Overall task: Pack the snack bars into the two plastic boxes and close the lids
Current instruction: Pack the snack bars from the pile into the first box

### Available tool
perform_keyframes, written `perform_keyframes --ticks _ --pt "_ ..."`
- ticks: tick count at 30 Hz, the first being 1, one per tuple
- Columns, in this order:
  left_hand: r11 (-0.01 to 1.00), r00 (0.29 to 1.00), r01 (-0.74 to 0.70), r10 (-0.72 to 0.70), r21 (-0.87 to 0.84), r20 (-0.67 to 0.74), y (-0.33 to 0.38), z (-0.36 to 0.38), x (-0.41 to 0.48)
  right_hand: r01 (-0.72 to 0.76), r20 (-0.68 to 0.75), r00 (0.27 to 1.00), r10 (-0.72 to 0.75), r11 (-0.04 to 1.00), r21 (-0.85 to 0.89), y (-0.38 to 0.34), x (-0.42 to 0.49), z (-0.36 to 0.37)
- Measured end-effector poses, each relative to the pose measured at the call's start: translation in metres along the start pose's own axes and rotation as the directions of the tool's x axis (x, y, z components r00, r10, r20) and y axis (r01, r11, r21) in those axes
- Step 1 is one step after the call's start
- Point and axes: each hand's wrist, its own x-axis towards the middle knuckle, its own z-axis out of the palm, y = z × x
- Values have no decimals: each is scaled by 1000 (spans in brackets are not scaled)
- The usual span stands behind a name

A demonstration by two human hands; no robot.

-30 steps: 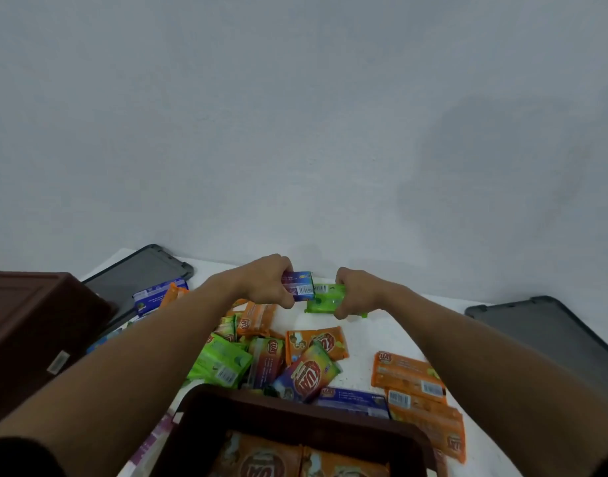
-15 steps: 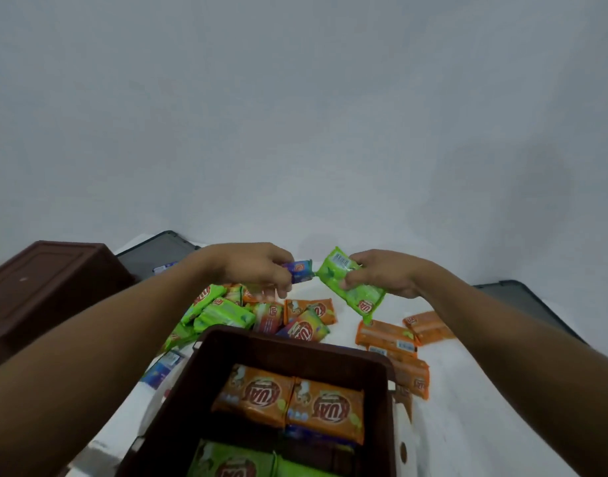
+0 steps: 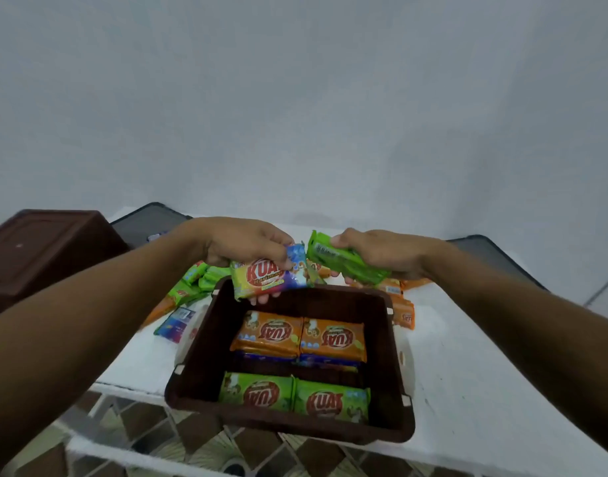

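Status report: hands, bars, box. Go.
Left hand grips multicoloured bar over far rim of open box. Right hand grips green bar alongside. Packed bars inside, room left. Nothing in the way.

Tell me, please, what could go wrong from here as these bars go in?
The left hand holds the multicoloured bar over the far rim of the brown box; dropped there, it may fall outside. Likewise the green bar in the right hand. The box sits near the front edge of the table, so pressing bars down might tip it.
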Motion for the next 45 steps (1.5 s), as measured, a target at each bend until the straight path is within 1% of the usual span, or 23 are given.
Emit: perform_keyframes --ticks 3,6,8,10,13,16,18,19,20,25,27,29,33,37,41,45 --pt "999 999 36 -36 -14 10 -15 6 -3 -11 34 999 17 988 -155 8 -7 15" --pt "995 1000 12 -13 100 13 -31 14 -4 -9 130 991 42 971 -240 13 -15 33" --pt "989 996 19 -32 146 86 -40 22 -5 42 209 977 29 945 -325 11 -21 47" --pt "984 983 67 -93 168 155 -46 29 -6 87 241 970 15 909 -407 12 -23 59" --pt "973 959 89 -141 212 244 -57 40 -2 119 308 951 37 874 -471 16 -22 80" --pt "969 940 86 -156 232 302 -68 52 4 159 334 941 55 799 -580 22 -18 99" --pt "957 944 71 -156 283 290 -73 60 6 159 305 949 78 719 -677 27 -14 110" --pt "946 949 64 -156 316 274 -74 64 7 158 299 950 86 695 -701 31 -13 115" --pt "935 953 57 -155 349 259 -75 68 8 150 294 951 96 689 -710 34 -12 120" --pt "862 973 48 -154 505 171 -74 81 9 121 266 960 84 734 -668 46 -7 128" --pt "818 975 33 -153 574 163 -71 84 7 107 271 958 95 758 -643 47 -6 125" --pt "784 972 23 -164 620 170 -69 87 7 74 282 949 139 773 -630 48 -5 124" --pt "707 944 103 -291 700 155 -70 90 8 65 319 923 214 732 -678 46 -1 125" --pt "713 925 101 -324 694 198 -69 86 4 81 363 906 219 750 -656 44 1 122" --pt "675 930 68 -310 735 199 -71 86 4 90 376 903 209 762 -641 43 2 121" --pt "699 940 70 -285 711 188 -75 86 6 88 373 901 222 748 -658 43 5 121"
